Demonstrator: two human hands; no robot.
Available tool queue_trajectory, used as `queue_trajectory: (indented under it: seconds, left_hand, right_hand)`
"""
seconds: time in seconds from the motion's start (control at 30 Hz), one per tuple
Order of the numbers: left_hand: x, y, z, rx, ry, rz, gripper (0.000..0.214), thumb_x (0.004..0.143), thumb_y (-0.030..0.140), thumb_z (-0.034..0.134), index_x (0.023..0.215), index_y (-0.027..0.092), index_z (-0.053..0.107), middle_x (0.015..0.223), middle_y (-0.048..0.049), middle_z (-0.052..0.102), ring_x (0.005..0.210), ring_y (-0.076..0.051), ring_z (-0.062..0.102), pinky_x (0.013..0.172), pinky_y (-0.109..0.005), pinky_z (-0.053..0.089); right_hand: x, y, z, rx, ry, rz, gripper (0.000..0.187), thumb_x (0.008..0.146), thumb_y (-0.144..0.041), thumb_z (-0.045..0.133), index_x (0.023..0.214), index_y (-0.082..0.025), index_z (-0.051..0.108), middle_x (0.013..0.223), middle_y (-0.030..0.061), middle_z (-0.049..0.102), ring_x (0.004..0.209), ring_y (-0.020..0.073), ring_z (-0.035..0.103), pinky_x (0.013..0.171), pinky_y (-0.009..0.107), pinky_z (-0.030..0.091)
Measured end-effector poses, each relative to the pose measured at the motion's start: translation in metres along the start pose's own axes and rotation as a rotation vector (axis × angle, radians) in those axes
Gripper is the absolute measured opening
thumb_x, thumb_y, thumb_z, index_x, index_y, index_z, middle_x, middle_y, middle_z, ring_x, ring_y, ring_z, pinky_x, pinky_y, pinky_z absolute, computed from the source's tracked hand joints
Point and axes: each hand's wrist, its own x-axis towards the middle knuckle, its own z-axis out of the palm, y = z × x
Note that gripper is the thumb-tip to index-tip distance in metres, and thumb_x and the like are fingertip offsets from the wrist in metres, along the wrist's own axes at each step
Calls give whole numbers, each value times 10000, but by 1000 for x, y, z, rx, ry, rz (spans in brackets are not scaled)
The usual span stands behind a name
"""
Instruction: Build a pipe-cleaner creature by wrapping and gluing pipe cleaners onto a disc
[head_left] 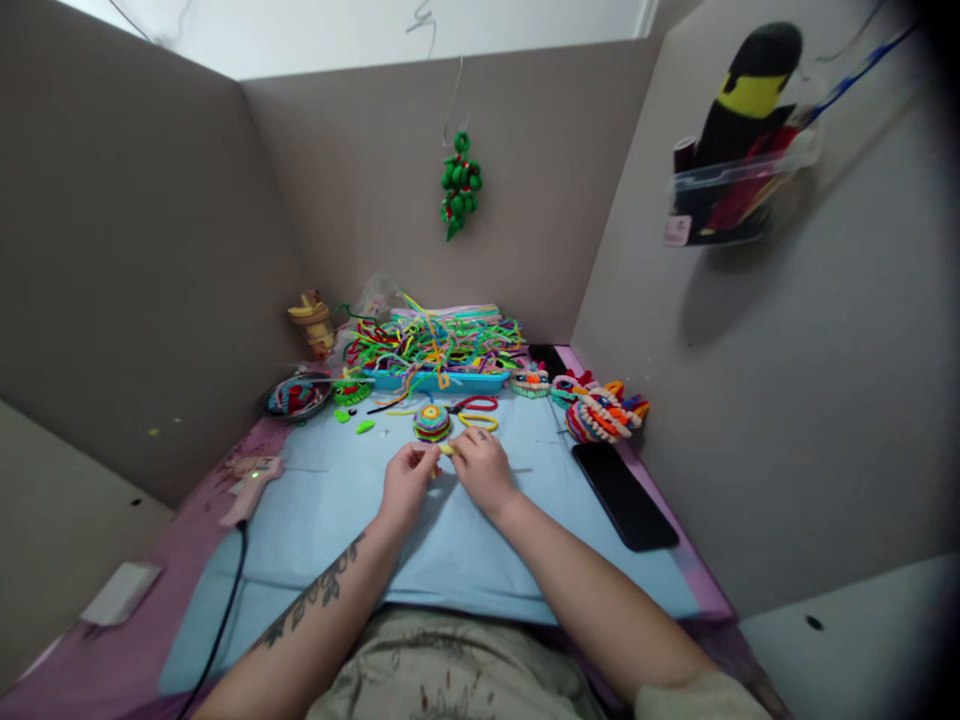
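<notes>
My left hand (407, 482) and my right hand (482, 468) meet over the middle of the table. Both pinch a short yellow pipe cleaner (447, 450) between the fingertips, and its ends are partly hidden by the fingers. Just beyond the hands sits a small dome (432, 423) coiled from multicoloured strips, with an orange and white centre. Scissors (480, 404) with one red and one yellow handle loop lie right behind my right hand. Several green leaf-like pieces (365, 426) lie to the left of the dome.
A blue tray (472, 383) heaped with pipe cleaners stands at the back. Colourful finished figures (602, 412) and a black phone (625, 497) lie on the right. At left are a pink glue gun (255, 488) with a black cord and a round dish (262, 398). Grey partitions enclose the table.
</notes>
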Motion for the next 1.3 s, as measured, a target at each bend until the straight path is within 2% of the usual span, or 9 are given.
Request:
queue_trajectory:
  seconds: [0.17,0.33,0.6,0.77,1.0,1.13,1.3]
  left_hand:
    - [0,0,-3,106,-12,124,207,701,344,654,773,153,616,651,-4,598,596,-114,527,589,-229,409]
    - [-1,3,-3,151,-25,164,195,689,321,663,794,159,637,729,-32,640,674,-141,561,640,-241,430]
    - [0,2,-2,53,-14,18,281,633,355,701,808,139,661,660,-18,629,582,-119,535,582,-233,432]
    - [1,-1,-4,6,-77,-36,256,624,356,714,724,130,648,558,6,583,501,-91,485,511,-206,384]
    - [0,0,-2,-85,-75,-104,313,594,405,734,700,127,638,576,-11,602,505,-100,514,521,-219,410]
    - [-1,2,-1,-117,-50,-138,337,604,440,723,642,125,607,560,-12,581,513,-110,541,506,-222,421]
    - [-1,4,1,-87,-47,-125,365,641,470,685,586,139,542,473,26,506,418,-72,443,427,-198,336]
  right_hand:
    - [0,-3,-3,125,-36,-25,244,809,-186,544,1044,-191,609,925,71,584,921,212,506,822,339,416]
    - [0,-3,-3,143,-65,-24,185,864,-186,468,960,-188,626,885,62,588,885,194,516,805,322,421]
    - [1,0,-2,174,26,55,169,862,-177,447,872,-186,616,859,65,582,876,197,519,798,316,420]
    - [2,-1,-2,132,43,81,153,843,-159,475,843,-189,625,849,64,584,870,202,513,792,315,416]
    - [2,-2,-3,33,35,46,153,850,-182,499,879,-199,648,836,71,585,864,208,502,779,324,405]
    - [3,-8,-3,-52,14,-20,169,867,-186,477,830,-198,641,809,75,574,836,209,496,744,320,399]
    - [2,-12,-2,-153,-1,-65,160,860,-191,484,766,-194,612,802,75,560,806,210,488,684,312,386]
